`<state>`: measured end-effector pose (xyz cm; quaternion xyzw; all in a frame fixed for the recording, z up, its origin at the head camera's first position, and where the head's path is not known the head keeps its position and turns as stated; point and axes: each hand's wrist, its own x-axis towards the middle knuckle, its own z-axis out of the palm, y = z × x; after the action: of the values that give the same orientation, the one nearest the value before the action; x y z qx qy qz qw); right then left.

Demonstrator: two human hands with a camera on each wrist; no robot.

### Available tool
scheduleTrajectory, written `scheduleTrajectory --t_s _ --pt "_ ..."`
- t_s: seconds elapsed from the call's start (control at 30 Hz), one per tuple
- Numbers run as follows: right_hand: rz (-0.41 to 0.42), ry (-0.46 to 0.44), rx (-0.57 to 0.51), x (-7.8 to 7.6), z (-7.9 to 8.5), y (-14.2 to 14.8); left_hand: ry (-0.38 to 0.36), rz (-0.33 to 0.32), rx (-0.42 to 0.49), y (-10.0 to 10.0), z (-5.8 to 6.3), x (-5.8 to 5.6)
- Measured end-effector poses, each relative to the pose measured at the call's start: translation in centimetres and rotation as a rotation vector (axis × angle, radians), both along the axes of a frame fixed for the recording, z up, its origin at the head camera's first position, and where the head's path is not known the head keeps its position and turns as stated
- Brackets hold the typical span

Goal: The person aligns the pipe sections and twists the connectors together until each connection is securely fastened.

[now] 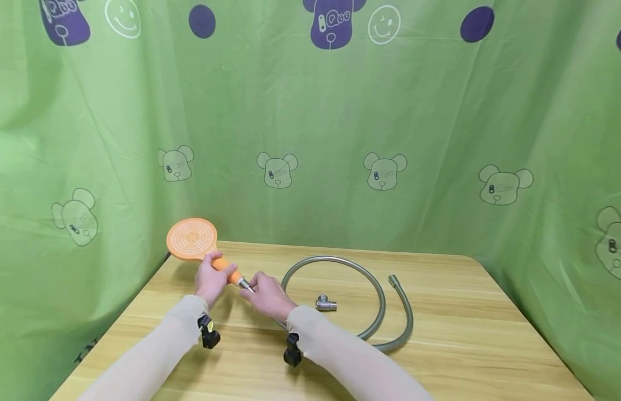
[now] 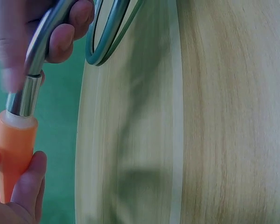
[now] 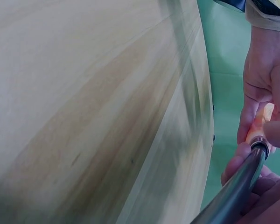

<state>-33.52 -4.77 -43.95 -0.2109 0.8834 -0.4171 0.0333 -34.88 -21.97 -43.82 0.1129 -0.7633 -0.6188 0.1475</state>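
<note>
An orange shower head [image 1: 192, 239] with a round perforated face is held above the table's left side. My left hand [image 1: 211, 278] grips its orange handle [image 2: 16, 144]. At the handle's end, the metal connector [image 2: 24, 95] of a grey metallic shower hose [image 1: 383, 303] meets the handle. The fingers and thumb of my right hand [image 1: 270, 297] are curled round the hose just by that connector, seen close up in both wrist views. From there the hose loops over the table to a free end [image 1: 393, 280] at the right. How far the joint is threaded I cannot tell.
A small metal angle valve [image 1: 325, 303] lies on the wooden table [image 1: 455, 317] inside the hose loop. Green patterned curtain [image 1: 330, 111] surrounds the table's back and sides. Small black cameras are strapped to both wrists.
</note>
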Motion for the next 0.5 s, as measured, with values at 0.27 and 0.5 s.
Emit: scheduleTrajectory --t_s 0.27,0.5 --pt "-0.003 0.026 0.005 -0.10 -0.26 -0.10 0.008 0.006 -0.011 -0.05 0.07 0.16" --pt "0.019 0.013 0.004 -0.35 -0.38 -0.29 0.025 0.023 -0.022 -0.19 0.19 0.31"
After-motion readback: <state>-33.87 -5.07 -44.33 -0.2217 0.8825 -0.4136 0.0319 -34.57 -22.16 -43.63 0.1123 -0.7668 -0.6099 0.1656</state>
